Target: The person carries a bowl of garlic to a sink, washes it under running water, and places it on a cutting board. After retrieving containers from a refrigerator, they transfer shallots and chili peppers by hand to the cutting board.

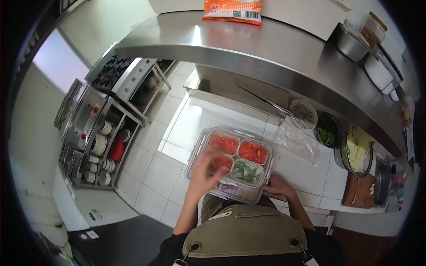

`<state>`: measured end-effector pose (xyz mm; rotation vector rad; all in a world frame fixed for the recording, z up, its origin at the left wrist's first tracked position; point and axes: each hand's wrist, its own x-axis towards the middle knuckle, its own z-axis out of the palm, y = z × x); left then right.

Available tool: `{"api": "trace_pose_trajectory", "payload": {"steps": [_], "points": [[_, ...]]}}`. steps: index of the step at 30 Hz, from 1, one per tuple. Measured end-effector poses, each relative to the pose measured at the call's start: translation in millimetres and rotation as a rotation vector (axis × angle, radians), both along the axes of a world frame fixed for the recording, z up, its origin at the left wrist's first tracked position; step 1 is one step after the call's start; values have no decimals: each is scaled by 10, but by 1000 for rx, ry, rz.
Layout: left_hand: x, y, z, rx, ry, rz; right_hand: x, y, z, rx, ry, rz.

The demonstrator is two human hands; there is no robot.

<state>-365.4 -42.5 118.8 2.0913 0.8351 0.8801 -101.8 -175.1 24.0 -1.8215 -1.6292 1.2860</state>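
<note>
My left hand — blurred, grip unreadable — lies over the near-left cells of the divided container; my right hand clasps its near-right corner, long axis running away from me.

Orange packet on steel shelf — stove far left.

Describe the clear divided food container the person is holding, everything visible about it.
The clear plastic divided container is a rounded rectangle split into compartments: red chopped pieces fill three, chopped greens a fourth, and the nearest row looks pale and is partly hidden. It sits roughly level at the edge of the white tiled counter. The blurred left hand lies over its near-left part; the right hand grips its near-right corner.
</note>
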Motion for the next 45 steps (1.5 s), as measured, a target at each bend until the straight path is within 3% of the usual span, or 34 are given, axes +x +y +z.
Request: {"api": "trace_pose_trajectory", "payload": {"steps": [1, 2, 4, 6, 7, 10, 11, 13, 16, 19, 22, 23, 25, 27, 30, 37, 40, 42, 45], "points": [[-46, 120, -4, 30, -72, 223, -8, -28, 106, -1, -7, -21], [-90, 210, 52, -152, -154, 334, -13, -63, 238, 24, -156, -86], [-204, 451, -94, -366, -70, 443, -56, -77, 448, 40, -305, -162], [-323, 603, -147, -521, 22, 304, -122, 34, 626, 177, -46, -564], [-365, 675, -183, -669, 112, 175, -164, 78, 749, 114, 183, -602], [-368, 752, -336, -636, 47, -22, -349, 196, 800, 59, 313, -682], [-379, 767, -326, -644, 177, 11, -376, 225, 785, 55, 309, -681], [-398, 783, -442, -701, 89, 27, -405, 279, 751, 69, 15, -614], [-543, 796, -373, -753, -26, 82, -479, 556, 947, 152, -161, -490], [-877, 762, -388, -828, -312, 263, -661, 1019, 1201, 330, -162, -404], [-1175, 784, -372, -768, -449, 466, -923, 1731, 1485, 342, -213, -207], [-1270, 795, -423, -730, -477, 558, -1002, 1995, 1469, 357, -206, -125], [-1357, 795, -508, -650, -465, 696, -1143, 2639, 1006, 623, -207, 6], [-1465, 808, -597, -545, -336, 869, -1469, 3058, 907, 545, -306, 83], [-1464, 764, -757, -538, -369, 963, -1740, 3414, 722, 481, -311, 167], [-1342, 667, -1145, -737, -442, 890, -1700, 3710, 142, 391, -350, 230], [-1269, 651, -1161, -754, -446, 834, -1551, 3669, 5, 360, -251, 210], [-1251, 644, -1113, -760, -438, 802, -1434, 3566, -86, 613, -65, 148], [-1307, 673, -974, -973, -118, 563, -1165, 2927, 421, 729, -204, 84]]}}
